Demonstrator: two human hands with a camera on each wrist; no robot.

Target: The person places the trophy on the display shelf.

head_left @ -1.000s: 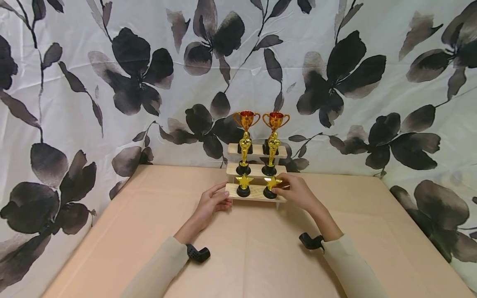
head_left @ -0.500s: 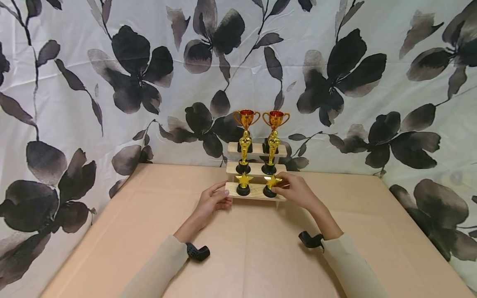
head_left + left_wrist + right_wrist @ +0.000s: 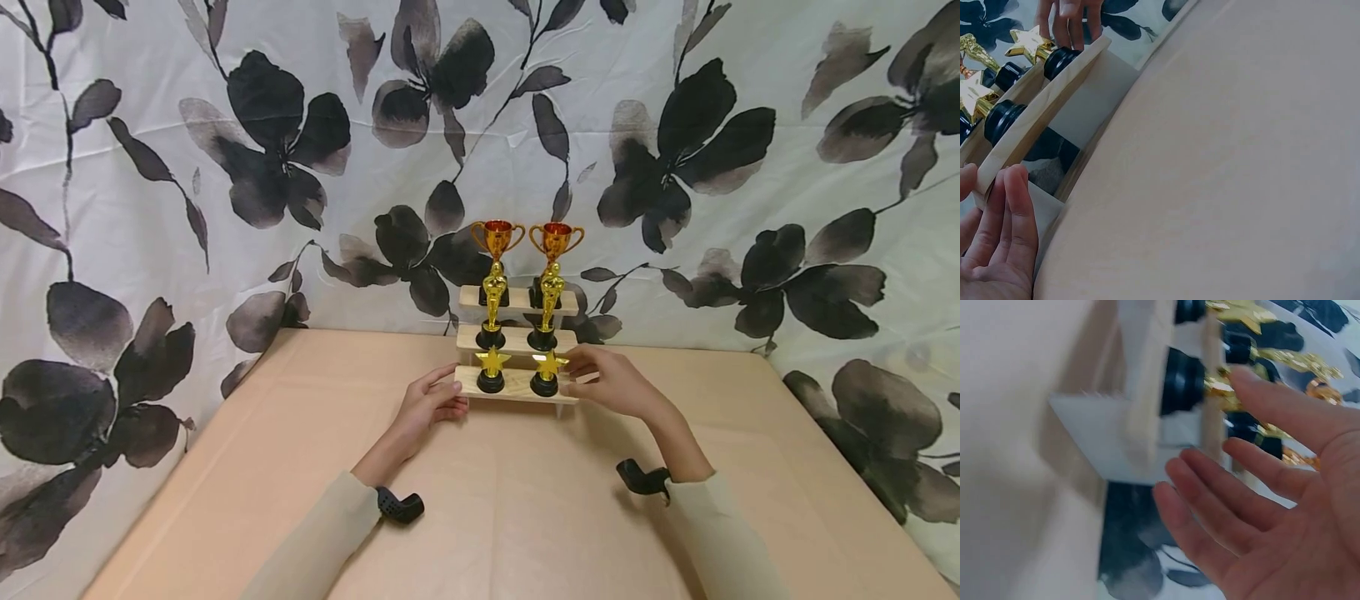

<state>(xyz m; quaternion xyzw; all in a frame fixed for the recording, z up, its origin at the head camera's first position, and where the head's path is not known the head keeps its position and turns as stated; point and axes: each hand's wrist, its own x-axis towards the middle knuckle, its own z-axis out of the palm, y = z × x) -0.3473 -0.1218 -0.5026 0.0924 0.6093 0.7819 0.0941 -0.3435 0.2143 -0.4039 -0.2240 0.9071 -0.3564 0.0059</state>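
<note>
A three-tier wooden display stand (image 3: 517, 388) bears small trophies with black bases. Two gold star trophies stand upright on the lowest shelf, the left star trophy (image 3: 491, 382) and the right star trophy (image 3: 545, 384). My left hand (image 3: 417, 412) pinches the left end of that shelf, thumb above and fingers beneath in the left wrist view. Beside the right star trophy is my right hand (image 3: 618, 385), its fingers spread and nothing held. In the right wrist view that hand (image 3: 1279, 506) is apart from the trophy's black base (image 3: 1182, 382).
Gold figure trophies (image 3: 551, 293) fill the middle shelf, and orange-gold cup trophies (image 3: 498, 240) the top one. Behind the stand hangs a white cloth (image 3: 540, 50) with dark flowers. A peach covering (image 3: 495, 500) lies over the table.
My right hand has let go of the right star trophy and drawn back to the right. The left hand and the stand have stayed in place.
</note>
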